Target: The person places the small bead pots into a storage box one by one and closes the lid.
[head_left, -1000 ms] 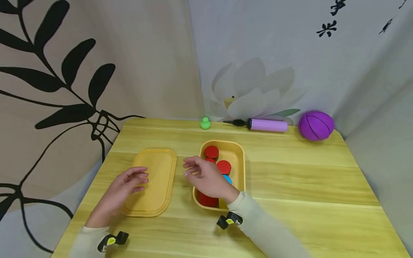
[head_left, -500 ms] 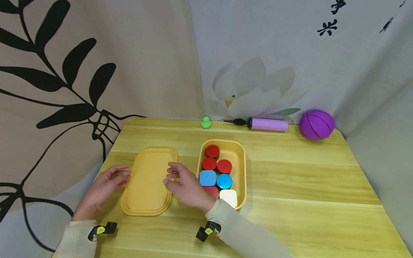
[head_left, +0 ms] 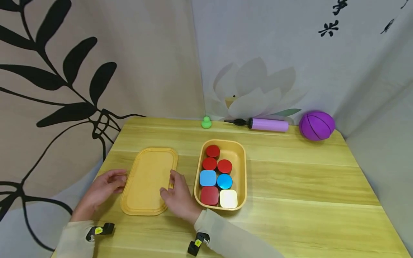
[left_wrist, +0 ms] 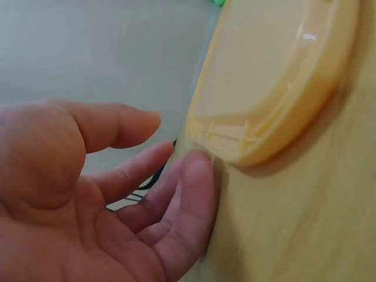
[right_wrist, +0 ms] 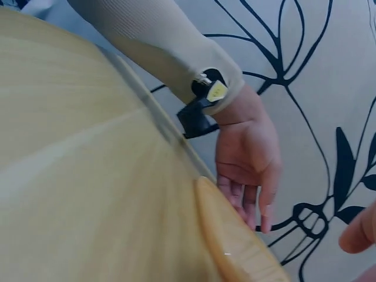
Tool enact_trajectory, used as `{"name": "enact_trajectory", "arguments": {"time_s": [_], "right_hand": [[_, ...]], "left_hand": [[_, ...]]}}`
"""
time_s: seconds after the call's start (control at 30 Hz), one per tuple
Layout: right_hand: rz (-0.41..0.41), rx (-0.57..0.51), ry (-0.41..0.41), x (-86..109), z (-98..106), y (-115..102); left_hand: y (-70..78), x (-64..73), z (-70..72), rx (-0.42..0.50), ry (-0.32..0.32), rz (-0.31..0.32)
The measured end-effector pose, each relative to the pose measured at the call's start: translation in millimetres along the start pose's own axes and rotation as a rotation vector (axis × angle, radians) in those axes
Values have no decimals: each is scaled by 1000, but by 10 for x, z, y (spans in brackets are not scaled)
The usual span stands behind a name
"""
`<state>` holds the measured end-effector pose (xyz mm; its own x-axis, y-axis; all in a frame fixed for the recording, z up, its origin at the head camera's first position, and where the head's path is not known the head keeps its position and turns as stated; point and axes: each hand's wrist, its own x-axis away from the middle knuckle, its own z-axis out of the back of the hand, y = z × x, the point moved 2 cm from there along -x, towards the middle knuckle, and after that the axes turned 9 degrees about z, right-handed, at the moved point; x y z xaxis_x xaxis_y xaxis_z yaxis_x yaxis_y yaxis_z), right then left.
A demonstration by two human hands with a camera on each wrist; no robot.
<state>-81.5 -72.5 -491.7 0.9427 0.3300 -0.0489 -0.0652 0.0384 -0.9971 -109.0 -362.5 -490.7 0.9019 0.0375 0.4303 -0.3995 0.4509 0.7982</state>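
Observation:
A yellow plastic lid (head_left: 150,181) with a raised rim lies flat on the table. My left hand (head_left: 108,188) is beside its left edge, fingers loosely bent and holding nothing. In the left wrist view, the fingertips of that hand (left_wrist: 117,188) come close to the lid's corner (left_wrist: 276,141). My right hand (head_left: 180,197) is at the lid's right edge, thumb and index finger apart and overlapping the rim. To its right stands a yellow box (head_left: 238,161) holding several round and square pieces, such as a red disc (head_left: 212,151), a blue square piece (head_left: 208,178) and a cream one (head_left: 228,199).
Along the back of the wooden table (head_left: 290,179) are a small green gourd-shaped object (head_left: 206,122), a purple hand pump (head_left: 269,124) and a purple ball (head_left: 317,125). A patterned curtain (head_left: 155,64) hangs behind.
My right hand has moved left from over the box to the lid's right edge, uncovering the pieces. My left hand has drawn back left, from over the lid to beside its left edge.

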Motion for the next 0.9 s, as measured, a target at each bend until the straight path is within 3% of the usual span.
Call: {"name": "enact_trajectory", "arguments": {"time_s": [0.27, 0.43, 0.67, 0.9], "right_hand": [[-63, 8, 88, 66, -34, 17], [-87, 48, 93, 59, -39, 34], [-68, -110, 104, 28, -56, 83], [-59, -65, 86, 54, -59, 80]], "left_hand": [[-10, 44, -2, 45, -45, 42], [-29, 42, 11, 46, -64, 62], [-63, 32, 30, 6, -31, 69], [-100, 64, 70, 26, -38, 70]]}}
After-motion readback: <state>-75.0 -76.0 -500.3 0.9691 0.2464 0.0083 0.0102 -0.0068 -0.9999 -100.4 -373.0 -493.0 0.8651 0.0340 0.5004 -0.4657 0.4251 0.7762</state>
